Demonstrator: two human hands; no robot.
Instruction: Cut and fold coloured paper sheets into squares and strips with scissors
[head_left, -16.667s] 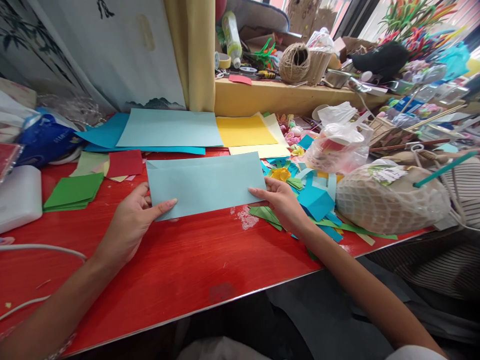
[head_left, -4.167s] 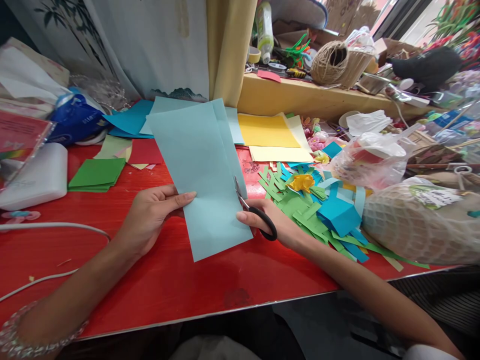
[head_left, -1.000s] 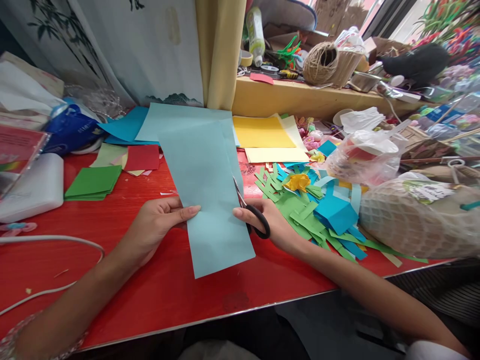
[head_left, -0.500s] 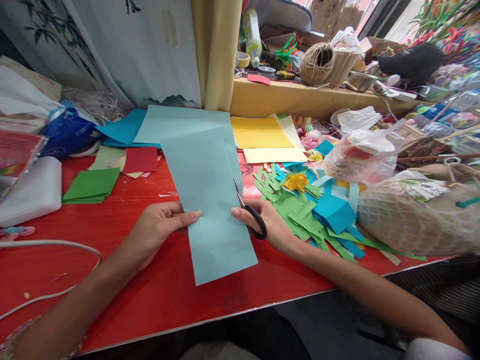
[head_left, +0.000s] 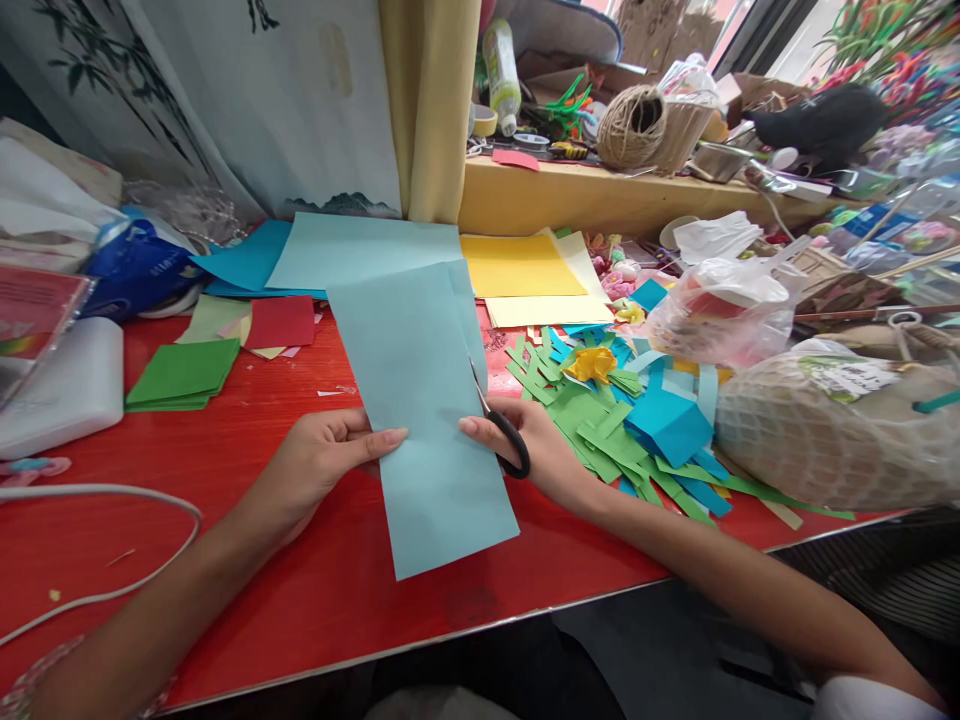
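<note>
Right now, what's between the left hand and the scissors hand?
Head view: only the folded light-blue paper. The left hand pinches its left edge; the right hand works the scissors at its right edge.

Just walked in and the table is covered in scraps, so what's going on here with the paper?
A person sits at a red table. Their left hand pinches the left edge of a folded light blue sheet, and their right hand works black-handled scissors along the sheet's right edge. Green and blue paper scraps are piled just to the right, a stack of green squares lies to the left, and more coloured sheets lie behind.
</note>
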